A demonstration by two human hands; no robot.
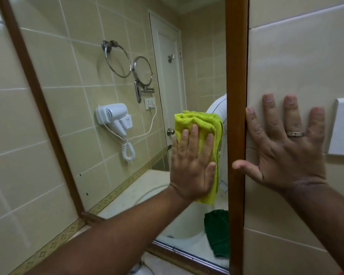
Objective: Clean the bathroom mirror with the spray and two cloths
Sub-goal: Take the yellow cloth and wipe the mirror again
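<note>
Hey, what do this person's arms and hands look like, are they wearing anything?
Both forearms are bare, with no sleeves, gloves or watch in view. The right hand wears a metal band ring on one finger. The left hand shows no ring. The nails are short and unpainted.

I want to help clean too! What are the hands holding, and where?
Left hand presses the yellow-green cloth flat on the mirror, palm over its lower half. Right hand holds nothing.
</note>
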